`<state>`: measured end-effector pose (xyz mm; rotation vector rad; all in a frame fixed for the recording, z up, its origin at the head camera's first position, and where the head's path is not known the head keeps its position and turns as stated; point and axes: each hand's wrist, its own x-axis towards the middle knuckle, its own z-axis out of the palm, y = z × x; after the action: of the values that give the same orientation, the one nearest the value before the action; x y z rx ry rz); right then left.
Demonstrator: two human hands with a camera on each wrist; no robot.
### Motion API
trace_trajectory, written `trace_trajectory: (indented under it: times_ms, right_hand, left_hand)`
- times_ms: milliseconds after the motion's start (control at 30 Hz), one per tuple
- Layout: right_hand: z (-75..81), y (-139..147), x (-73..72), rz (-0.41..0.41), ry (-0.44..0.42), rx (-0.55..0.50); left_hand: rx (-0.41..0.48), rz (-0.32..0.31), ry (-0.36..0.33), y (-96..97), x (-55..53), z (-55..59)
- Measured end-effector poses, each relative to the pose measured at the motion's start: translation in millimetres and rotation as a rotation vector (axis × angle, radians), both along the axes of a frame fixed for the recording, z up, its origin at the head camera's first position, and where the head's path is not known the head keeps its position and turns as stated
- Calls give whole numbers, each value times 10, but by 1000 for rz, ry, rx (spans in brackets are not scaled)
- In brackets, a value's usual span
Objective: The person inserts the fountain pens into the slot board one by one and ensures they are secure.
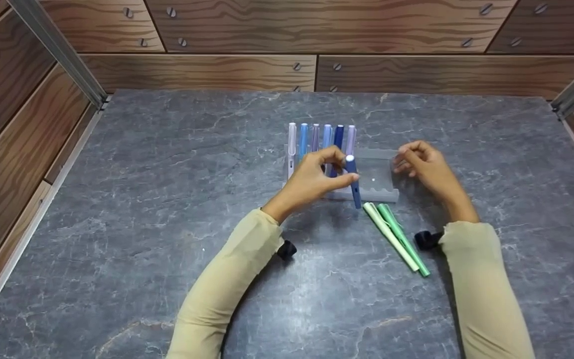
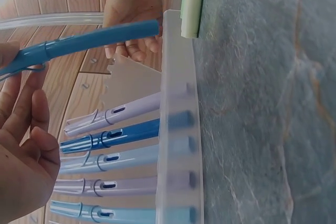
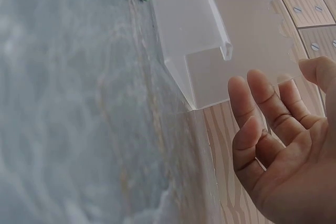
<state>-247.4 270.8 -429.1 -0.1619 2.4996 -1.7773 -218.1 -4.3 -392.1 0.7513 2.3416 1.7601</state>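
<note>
My left hand pinches a dark blue pen near its capped top, holding it above a clear pen stand. In the left wrist view this blue pen slants across, apart from the pens in the stand. Several pens in white, blue and purple shades stand side by side in the stand's left part, among them a navy pen and a lilac pen. My right hand is at the stand's right end, fingers loosely bent with nothing in them; whether they touch the stand I cannot tell.
A pale green pen and a bright green pen lie together on the grey marbled table, in front of the stand. Wood-patterned panels rise behind the table and at its sides.
</note>
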Motion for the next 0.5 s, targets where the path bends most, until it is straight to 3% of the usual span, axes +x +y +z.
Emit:
trace_trajectory:
  times_ms: [500]
  right_hand:
    - [15,-16,15,-9,5,-6]
  left_hand:
    - [-11,109,96,40,-38,38]
